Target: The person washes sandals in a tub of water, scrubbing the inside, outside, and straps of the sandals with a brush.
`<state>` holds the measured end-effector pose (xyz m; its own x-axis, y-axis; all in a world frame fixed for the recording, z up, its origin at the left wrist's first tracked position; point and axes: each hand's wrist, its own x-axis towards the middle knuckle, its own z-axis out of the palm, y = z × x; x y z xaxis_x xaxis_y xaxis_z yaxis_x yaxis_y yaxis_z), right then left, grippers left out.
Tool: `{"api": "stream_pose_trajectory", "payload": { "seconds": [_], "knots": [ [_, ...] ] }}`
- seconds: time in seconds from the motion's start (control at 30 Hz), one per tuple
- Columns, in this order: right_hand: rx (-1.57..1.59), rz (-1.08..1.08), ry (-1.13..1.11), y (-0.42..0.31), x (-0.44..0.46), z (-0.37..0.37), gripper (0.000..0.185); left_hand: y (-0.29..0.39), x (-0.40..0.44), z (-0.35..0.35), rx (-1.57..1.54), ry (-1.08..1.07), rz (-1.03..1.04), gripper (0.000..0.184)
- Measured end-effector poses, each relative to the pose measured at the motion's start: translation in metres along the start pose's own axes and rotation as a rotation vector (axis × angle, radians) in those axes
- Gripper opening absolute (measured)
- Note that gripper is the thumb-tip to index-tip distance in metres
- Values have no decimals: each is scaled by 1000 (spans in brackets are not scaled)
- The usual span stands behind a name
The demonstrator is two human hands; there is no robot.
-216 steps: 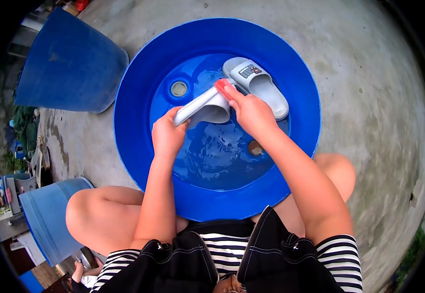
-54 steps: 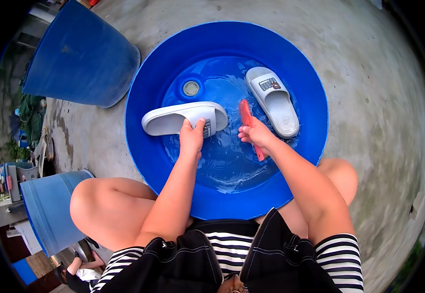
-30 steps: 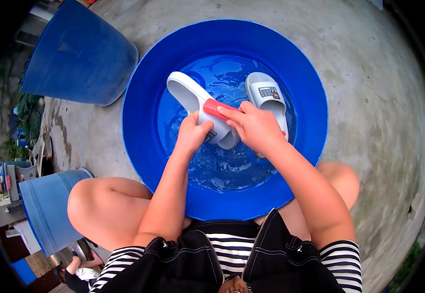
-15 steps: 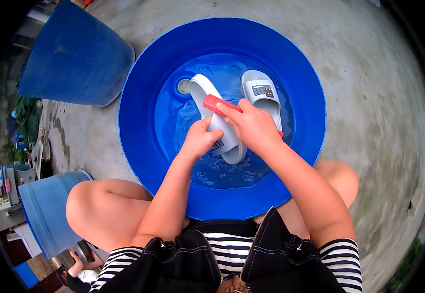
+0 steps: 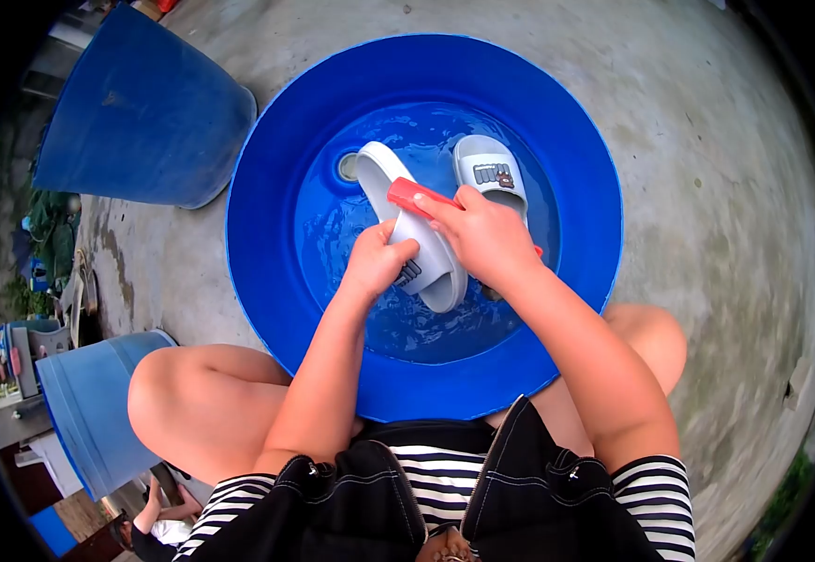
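Observation:
A wide blue tub (image 5: 426, 391) with shallow water stands in front of me. My left hand (image 5: 377, 259) grips a light grey slide sandal (image 5: 436, 258) by its strap, holding it tilted above the water. A red brush (image 5: 414, 196) is in my right hand (image 5: 488, 236), its head against the sandal near the strap's edge. The bristles are hidden underneath. Behind my right hand, a second grey sandal (image 5: 489, 169) with a printed strap lies in the tub, partly covered by the hand.
A large dark blue barrel (image 5: 145, 112) lies at the upper left, near the tub. A lighter blue barrel (image 5: 108, 403) is beside my left knee. Another person (image 5: 159, 520) is partly visible at the lower left. Grey concrete (image 5: 707, 234) surrounds the tub.
The held sandal has turned from lying sideways to a steep slant, and the brush has come from the open water onto it. In the last half second both hands shifted only slightly.

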<state>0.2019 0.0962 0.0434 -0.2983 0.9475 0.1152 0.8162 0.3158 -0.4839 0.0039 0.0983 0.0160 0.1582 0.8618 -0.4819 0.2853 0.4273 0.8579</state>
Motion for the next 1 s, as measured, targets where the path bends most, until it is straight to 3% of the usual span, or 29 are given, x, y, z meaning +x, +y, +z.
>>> {"api": "stream_pose_trajectory", "payload": {
  "seconds": [0.07,0.13,0.33,0.47,0.53,0.67,0.77,0.87,1.0],
  "knots": [
    [-7,-41,-23,1,4,-6,37,5,9,-15,-189,114,-6,35],
    [-17,-76,-49,2,6,-7,37,9,11,-25,-178,94,23,35],
    [-62,-104,20,3,10,-3,41,7,1,2,92,-76,-16,33],
    [-18,-91,-30,-2,18,-9,42,16,15,-22,-188,134,-9,37],
    [-5,-113,-61,-3,17,-8,42,19,18,-31,-177,139,26,39],
    [-47,-73,-12,0,17,-8,42,11,13,-13,-132,-62,28,40],
    [-56,-71,-19,3,21,-11,42,12,13,-7,79,-117,0,40],
    [-50,-101,-39,3,24,-19,41,21,20,-22,-221,69,3,37],
    [-39,-101,-35,0,18,-21,39,30,14,-21,-90,58,7,38]
  ]
}}
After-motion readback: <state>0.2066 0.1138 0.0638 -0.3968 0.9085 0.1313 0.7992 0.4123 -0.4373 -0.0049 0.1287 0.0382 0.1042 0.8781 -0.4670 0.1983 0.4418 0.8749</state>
